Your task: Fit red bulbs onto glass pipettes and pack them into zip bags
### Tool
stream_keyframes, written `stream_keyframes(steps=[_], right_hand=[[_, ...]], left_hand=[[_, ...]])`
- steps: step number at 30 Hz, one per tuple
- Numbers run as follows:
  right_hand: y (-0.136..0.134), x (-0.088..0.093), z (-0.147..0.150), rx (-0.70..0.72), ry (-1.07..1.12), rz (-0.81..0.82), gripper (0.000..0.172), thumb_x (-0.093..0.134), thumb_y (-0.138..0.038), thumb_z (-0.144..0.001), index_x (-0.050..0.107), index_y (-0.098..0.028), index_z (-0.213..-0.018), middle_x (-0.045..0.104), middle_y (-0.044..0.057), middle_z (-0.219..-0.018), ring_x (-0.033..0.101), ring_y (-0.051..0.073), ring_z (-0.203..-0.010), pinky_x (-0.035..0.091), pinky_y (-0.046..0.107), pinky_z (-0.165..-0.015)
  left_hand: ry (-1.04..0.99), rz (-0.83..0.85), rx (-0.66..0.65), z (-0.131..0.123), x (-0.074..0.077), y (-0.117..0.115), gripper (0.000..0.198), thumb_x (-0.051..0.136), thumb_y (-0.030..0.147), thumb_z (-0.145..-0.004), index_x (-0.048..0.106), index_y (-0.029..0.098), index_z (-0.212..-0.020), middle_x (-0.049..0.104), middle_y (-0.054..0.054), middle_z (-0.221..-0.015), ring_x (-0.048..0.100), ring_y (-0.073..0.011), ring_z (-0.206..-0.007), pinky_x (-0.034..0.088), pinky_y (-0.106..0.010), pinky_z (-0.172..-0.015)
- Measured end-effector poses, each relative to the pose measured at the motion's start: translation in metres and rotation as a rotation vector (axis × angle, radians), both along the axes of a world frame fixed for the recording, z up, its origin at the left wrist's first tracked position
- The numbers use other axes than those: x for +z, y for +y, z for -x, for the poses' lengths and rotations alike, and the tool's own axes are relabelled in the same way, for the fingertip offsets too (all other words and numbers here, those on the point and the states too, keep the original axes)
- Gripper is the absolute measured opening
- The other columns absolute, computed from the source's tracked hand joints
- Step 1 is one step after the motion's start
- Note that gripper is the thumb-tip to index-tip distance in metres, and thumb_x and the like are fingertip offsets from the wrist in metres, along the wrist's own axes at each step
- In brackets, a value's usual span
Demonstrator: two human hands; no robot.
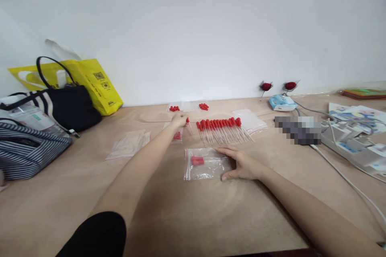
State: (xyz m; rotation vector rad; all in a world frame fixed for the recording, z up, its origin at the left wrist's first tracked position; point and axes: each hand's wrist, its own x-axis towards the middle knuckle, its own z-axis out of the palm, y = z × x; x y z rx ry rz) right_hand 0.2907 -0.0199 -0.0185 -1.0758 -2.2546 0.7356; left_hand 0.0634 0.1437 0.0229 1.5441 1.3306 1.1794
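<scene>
My left hand [180,120] is reached out over the table, closed in a pinch around a thin dropper [189,125] with a red top. Just to its right lies a row of similar red-topped droppers [221,130], side by side, their pale stems pointing toward me. In front of them a clear zip bag [211,170] rests flat with a few red-topped pieces [197,160] inside. My right hand [245,164] rests at the bag's right edge, fingers and thumb spread apart. Partly behind my left forearm is another small bag with red pieces [177,136].
Flat clear bags [128,144] lie left; another bag [249,120] lies behind the row. Small red clusters [174,108] sit near the wall. Bags, including a yellow one [101,84], stand left. A blue tissue pack [282,103], power strip [352,140] and cables are right.
</scene>
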Motion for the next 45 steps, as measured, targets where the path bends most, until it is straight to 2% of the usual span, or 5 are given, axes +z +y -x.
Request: stream_keyframes(steps=[6,13,29,37,45], right_hand=[[-0.001,0.000,-0.001,0.005,-0.010,0.006,0.082,0.068,-0.055,-0.057,0.042,-0.021,-0.127,0.042,0.011,-0.130,0.040,0.027,-0.118,0.033,0.044,-0.099],[-0.002,0.000,-0.002,-0.015,-0.054,0.017,0.082,0.068,-0.055,-0.058,0.041,-0.021,-0.128,0.041,0.012,-0.131,0.039,0.028,-0.119,0.031,0.046,-0.100],[-0.002,-0.002,-0.002,-0.016,-0.033,0.008,0.082,0.069,-0.054,-0.057,0.042,-0.021,-0.127,0.042,0.011,-0.130,0.040,0.028,-0.119,0.031,0.044,-0.100],[-0.002,-0.002,-0.002,-0.013,-0.035,0.005,0.082,0.070,-0.053,-0.057,0.042,-0.019,-0.126,0.042,0.012,-0.130,0.041,0.026,-0.118,0.033,0.043,-0.099],[-0.002,-0.001,-0.001,-0.006,-0.032,-0.008,0.080,0.069,-0.054,-0.058,0.043,-0.020,-0.125,0.044,0.011,-0.128,0.042,0.025,-0.117,0.034,0.042,-0.099]], left_hand=[[-0.192,-0.007,0.193,0.057,-0.001,-0.062,0.019,0.050,0.029,-0.083,0.050,0.013,-0.094,0.057,0.002,-0.071,0.055,-0.0062,-0.055,0.050,-0.024,-0.062],[-0.299,-0.008,0.182,0.091,-0.025,-0.132,0.040,0.067,0.045,-0.061,0.053,0.014,-0.083,0.059,0.002,-0.067,0.058,-0.0102,-0.062,0.052,-0.025,-0.063],[-0.313,0.005,0.128,0.076,-0.023,-0.149,0.042,0.067,0.049,-0.060,0.053,0.015,-0.081,0.060,0.000,-0.072,0.059,-0.0120,-0.068,0.053,-0.029,-0.069],[-0.029,0.305,-0.221,0.078,-0.019,-0.159,0.028,0.068,0.036,-0.063,0.053,0.016,-0.076,0.064,0.000,-0.072,0.062,-0.0136,-0.069,0.050,-0.028,-0.070],[0.125,0.183,-0.446,0.070,-0.014,-0.163,0.018,0.064,0.026,-0.066,0.056,0.016,-0.078,0.064,-0.003,-0.078,0.061,-0.0145,-0.075,0.049,-0.027,-0.069]])
